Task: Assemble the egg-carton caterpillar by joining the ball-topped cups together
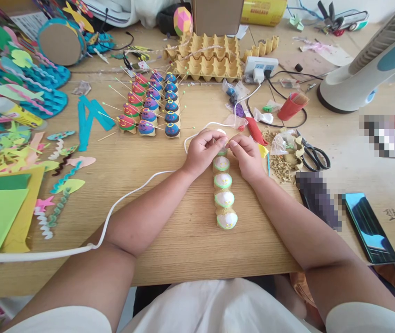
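Row between the hands: a straight row of brown cardboard egg cups with white domed tops and light green rims (224, 200) stands on the light wooden table (169, 240), in front of the person's chest. It points away from the body, probably so that the 2 hands can reach every cup from both sides. The 4 nearest cups are well seen; the farther part is partly covered by the fingers.

Left hand: the left hand (201, 151) is over the far part of the row, with thumb and forefinger bent toward each other.

Right hand: the right hand (247, 157) comes from the opposite side in a similar pose, its fingertips just beside the left ones. I cannot tell if either hand is closed on some tiny piece. So near a meeting of fingertips suggests fine work.

Painted cups: 3 rows of red, purple and blue cardboard cups with thin sticks (148, 114) stand beyond the left hand, perhaps kept apart so that the sticks are not knocked.

Scissors side: black-handled metal scissors (317, 158) and a crumpled clear plastic bag (283, 142) lie to the right, seemingly within easy reach.

Paper side: flat colourful paper fish with curly strips (72, 186) lie at left, which leaves room for the forearms.
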`<state>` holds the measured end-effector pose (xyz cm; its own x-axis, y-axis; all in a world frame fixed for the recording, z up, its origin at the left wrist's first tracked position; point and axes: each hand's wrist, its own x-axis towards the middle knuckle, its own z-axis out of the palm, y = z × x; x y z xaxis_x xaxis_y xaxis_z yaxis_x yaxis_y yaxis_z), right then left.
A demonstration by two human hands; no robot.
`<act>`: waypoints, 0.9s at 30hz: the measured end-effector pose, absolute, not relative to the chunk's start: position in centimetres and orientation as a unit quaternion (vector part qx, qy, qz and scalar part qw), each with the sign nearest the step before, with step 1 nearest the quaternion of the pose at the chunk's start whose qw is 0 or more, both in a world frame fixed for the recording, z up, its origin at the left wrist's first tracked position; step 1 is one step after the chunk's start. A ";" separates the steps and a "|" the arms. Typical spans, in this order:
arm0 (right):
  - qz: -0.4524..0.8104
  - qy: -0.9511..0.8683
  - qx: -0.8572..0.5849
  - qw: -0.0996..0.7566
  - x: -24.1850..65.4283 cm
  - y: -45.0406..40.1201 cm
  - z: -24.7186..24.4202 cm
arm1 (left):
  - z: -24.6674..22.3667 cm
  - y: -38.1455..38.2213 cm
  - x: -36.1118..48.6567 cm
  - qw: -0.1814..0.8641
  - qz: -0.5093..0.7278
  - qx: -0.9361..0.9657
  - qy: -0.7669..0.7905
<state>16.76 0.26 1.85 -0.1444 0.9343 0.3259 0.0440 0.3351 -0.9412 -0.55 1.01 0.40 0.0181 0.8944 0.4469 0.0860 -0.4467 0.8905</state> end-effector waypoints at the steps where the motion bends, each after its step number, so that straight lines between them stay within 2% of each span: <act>1: 0.425 -0.625 -0.391 0.525 16.8 0.3 1.8 | 0.4 1.0 -0.5 0.352 0.581 0.622 0.390; 18: 0.463 -0.574 -0.388 0.552 16.6 0.5 1.4 | 0.1 1.4 -0.4 0.350 0.594 0.634 0.350; 27: 0.430 -0.614 -0.392 0.533 16.6 0.4 1.9 | 0.1 1.5 -0.5 0.356 0.596 0.634 0.342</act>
